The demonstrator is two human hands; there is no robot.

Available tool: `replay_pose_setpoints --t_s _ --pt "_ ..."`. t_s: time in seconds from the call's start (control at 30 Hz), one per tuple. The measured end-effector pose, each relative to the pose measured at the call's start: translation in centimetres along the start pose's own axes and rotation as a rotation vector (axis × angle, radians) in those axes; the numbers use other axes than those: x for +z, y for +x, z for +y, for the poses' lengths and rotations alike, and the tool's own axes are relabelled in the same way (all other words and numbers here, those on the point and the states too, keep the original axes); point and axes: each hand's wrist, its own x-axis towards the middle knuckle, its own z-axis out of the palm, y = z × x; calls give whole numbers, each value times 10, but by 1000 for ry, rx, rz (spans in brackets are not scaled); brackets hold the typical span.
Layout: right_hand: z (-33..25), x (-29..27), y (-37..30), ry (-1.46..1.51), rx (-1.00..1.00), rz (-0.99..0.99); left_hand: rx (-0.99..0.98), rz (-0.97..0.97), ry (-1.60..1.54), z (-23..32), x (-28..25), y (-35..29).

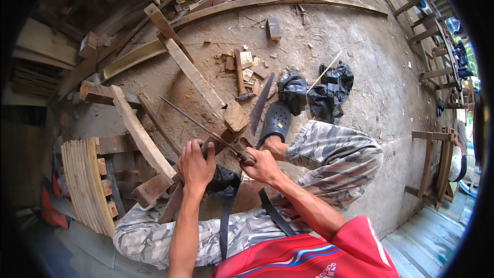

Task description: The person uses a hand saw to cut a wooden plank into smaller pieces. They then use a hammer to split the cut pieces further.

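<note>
My right hand (261,166) is wrapped round the wooden handle of a long, thin dark tool (188,116). Its narrow shaft slants up and left past my left hand; whether it is a file or a blade seen edge-on, I cannot tell. My left hand (196,167) grips a brown piece of wood (218,144) just beneath that shaft, thumb upward. Part of this wood is hidden by my hands. Beyond them a pale block end (236,116) adjoins a dark, tapering flat piece (261,103) that resembles a saw blade.
A hammer (240,72) lies among wood offcuts (252,67) on the dusty floor. Black plastic bags (327,92) lie beyond my clog-shod foot (276,119). Long boards (278,4) cross the far side. Stacked slats (85,185) and a curved timber (141,131) stand left.
</note>
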Motion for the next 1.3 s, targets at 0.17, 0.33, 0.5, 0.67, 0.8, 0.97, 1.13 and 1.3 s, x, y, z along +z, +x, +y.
replay_pose_setpoints --t_s 0.17,0.33,0.5,0.67,0.8,0.97,1.13,1.3 --pt "5 -1 3 -101 24 -18 11 14 -6 -2 3 1" --pt "0 -2 -3 -4 -46 26 2 14 -25 1 2 0" --pt "7 -2 3 -113 -3 -17 3 9 -14 -2 4 0" --pt "-9 -8 -2 27 10 -3 -2 9 -21 -2 4 -3" --pt "15 -2 3 -167 90 -48 4 -12 -16 3 1 -1" --pt "-9 -12 5 19 22 15 20 22 -13 -1 3 0" --pt "5 -3 4 -94 -50 33 5 10 -15 -2 5 -1" --pt "-20 -18 2 108 24 36 18 29 10 -1 3 -1"
